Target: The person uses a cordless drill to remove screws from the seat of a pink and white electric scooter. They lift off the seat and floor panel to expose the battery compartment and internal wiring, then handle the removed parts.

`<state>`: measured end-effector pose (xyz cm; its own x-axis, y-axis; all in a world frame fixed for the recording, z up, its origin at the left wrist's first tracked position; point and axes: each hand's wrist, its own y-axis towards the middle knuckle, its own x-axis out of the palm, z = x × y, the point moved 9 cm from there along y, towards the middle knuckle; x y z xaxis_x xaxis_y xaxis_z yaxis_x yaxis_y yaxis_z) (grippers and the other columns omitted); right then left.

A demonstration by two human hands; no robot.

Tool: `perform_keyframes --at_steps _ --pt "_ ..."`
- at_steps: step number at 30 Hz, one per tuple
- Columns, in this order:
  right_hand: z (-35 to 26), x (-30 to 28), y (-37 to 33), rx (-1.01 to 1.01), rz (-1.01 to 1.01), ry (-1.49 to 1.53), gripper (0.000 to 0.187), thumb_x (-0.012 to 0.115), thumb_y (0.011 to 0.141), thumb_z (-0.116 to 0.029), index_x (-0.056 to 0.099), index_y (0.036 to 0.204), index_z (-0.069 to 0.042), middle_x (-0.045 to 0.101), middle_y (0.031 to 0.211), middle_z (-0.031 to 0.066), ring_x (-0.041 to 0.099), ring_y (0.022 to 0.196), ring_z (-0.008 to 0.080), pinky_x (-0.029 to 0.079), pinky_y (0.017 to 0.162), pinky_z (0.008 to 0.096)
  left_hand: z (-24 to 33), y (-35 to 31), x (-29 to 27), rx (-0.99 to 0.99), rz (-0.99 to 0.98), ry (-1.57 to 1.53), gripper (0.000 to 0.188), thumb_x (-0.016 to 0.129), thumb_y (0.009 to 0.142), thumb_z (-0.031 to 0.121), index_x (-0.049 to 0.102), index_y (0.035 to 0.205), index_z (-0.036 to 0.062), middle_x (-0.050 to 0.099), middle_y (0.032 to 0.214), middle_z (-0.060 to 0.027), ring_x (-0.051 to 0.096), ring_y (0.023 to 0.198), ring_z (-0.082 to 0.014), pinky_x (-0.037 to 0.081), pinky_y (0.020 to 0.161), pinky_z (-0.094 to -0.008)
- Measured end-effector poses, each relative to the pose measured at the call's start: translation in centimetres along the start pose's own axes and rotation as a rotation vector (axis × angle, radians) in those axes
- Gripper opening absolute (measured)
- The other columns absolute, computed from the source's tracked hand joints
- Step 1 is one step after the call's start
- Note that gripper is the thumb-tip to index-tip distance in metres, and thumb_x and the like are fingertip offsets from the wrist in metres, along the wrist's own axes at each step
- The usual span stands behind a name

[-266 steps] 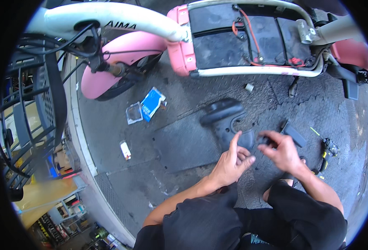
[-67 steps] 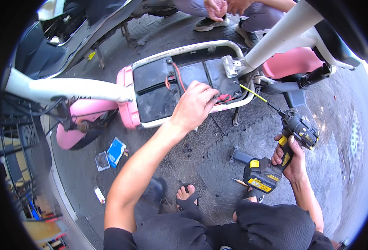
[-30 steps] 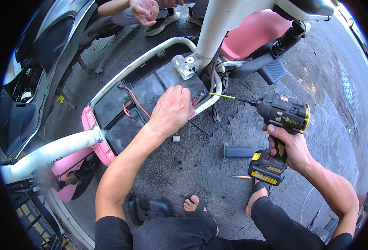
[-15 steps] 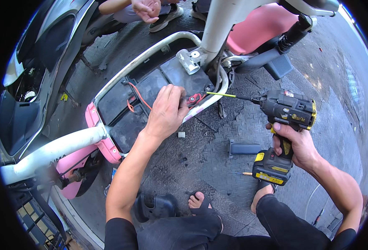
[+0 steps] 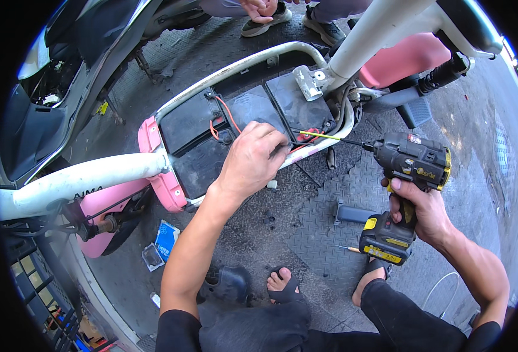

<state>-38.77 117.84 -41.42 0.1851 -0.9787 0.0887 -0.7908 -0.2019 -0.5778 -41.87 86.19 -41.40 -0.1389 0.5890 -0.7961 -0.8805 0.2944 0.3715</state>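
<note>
My right hand is wrapped round the grip of a black and yellow cordless drill. Its long, thin yellow-green bit points left, with the tip just beside my left fingertips. My left hand is pinched closed over the near edge of the battery compartment; anything small between its fingers is too hidden to name. Below it lie black batteries in the white scooter frame. An orange-red wire runs across them, and a red terminal piece sits near the bit.
A person's hands and shoes show at the far side. A dark scooter body stands at left. On the floor lie a black plastic part, a grey block, a screwdriver and a blue packet.
The view has shifted, so the scooter frame appears farther right. My left hand has moved right with it, still pinched. The drill stays in my right hand, its bit still by the left fingertips.
</note>
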Motion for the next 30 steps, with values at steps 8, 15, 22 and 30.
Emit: perform_keyframes --at_steps 8,15,22,30 --pt "0.0 -0.1 -0.4 -0.006 0.002 -0.029 0.027 0.085 0.101 -0.023 0.071 0.110 -0.002 0.064 0.076 0.0026 0.061 0.060 0.0115 0.051 0.058 0.0286 0.5 1.2 0.3 0.040 -0.157 0.141 0.010 0.078 0.088 0.006 0.076 0.096 -0.0008 0.075 0.094 -0.0171 0.073 0.091 -0.0381 0.060 0.085 -0.0498" --pt "0.5 -0.4 -0.4 0.032 -0.021 -0.037 0.026 0.084 0.101 -0.023 0.071 0.110 -0.002 0.065 0.076 0.0026 0.061 0.060 0.0116 0.051 0.058 0.0290 -0.2 2.7 1.1 -0.127 -0.260 0.097 0.015 0.077 0.084 0.006 0.077 0.096 -0.0029 0.074 0.090 -0.0210 0.075 0.088 -0.0398 0.061 0.083 -0.0479" --pt "0.7 -0.9 -0.5 0.021 -0.016 -0.060 0.025 0.083 0.102 -0.023 0.071 0.109 -0.002 0.064 0.075 0.0025 0.061 0.060 0.0116 0.051 0.059 0.0291 -1.3 2.6 0.6 -0.218 -0.258 -0.006 0.013 0.078 0.083 0.006 0.078 0.093 -0.0021 0.075 0.088 -0.0209 0.076 0.085 -0.0379 0.061 0.081 -0.0469" --pt "1.7 -1.5 -0.1 0.064 -0.038 -0.072 0.033 0.080 0.102 -0.024 0.069 0.121 0.001 0.068 0.087 0.0062 0.061 0.061 0.0137 0.051 0.059 0.0313 0.5 3.0 2.3 -0.267 -0.282 0.321 0.029 0.082 0.083 0.018 0.077 0.100 -0.0049 0.077 0.102 -0.0270 0.078 0.097 -0.0455 0.064 0.093 -0.0538"
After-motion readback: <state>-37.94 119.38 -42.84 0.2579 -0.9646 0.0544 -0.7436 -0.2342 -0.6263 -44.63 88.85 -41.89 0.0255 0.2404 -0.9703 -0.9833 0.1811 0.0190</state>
